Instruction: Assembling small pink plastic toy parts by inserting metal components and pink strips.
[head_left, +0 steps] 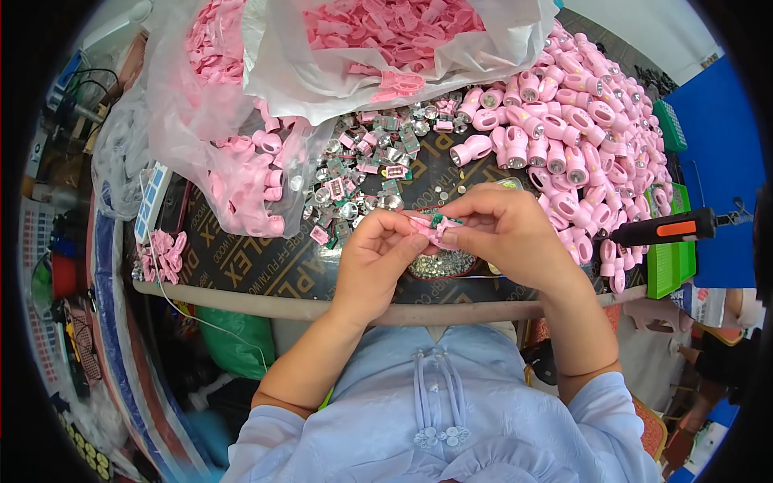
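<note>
Above the table's near edge, my left hand pinches a small pink plastic flashlight part between thumb and fingers. My right hand meets it from the other side, its fingertips closed on the same part. A bit of green circuit board shows at the top of it; the fingers cover much of the rest. Just below the hands sits a round container of tiny metal pieces. Left of the hands lie many loose circuit modules with silver reflectors.
Pink flashlights are heaped on the right. Bags of pink shells stand at the back and left. A black and orange electric screwdriver hangs at right above a green tray. A white power strip lies at left.
</note>
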### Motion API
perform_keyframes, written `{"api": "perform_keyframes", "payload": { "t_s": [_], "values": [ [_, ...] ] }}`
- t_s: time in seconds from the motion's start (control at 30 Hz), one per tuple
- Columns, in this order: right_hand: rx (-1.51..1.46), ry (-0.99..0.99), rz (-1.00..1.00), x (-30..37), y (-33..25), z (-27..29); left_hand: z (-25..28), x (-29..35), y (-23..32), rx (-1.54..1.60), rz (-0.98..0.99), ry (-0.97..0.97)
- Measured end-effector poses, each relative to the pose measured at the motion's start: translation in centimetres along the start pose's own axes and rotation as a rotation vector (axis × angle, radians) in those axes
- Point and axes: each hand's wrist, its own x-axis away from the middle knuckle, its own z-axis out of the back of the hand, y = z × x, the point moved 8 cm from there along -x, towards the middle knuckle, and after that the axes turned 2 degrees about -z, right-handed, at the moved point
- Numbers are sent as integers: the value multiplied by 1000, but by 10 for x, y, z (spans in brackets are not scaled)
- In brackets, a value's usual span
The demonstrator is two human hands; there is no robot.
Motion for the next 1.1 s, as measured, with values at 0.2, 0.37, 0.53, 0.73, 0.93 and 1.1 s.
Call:
{"api": "perform_keyframes", "payload": {
  "t_s": [0.2,0.37,0.53,0.73,0.93,1.1],
  "values": [
    [175,-73,-38,3,-6,-2,4,2,-5,-23,16,11],
    [403,27,406,14,-25,-7,8,2,-7,87,49,87],
    [656,143,632,26,-35,-18,4,4,-8,269,87,109],
    [562,287,719,39,-17,-12,2,6,-12,90,208,131],
    [282,401,527,33,-10,-9,-2,10,-31,36,174,137],
    [131,481,478,28,5,-8,-4,2,-23,-13,-98,222]
  ]
}}
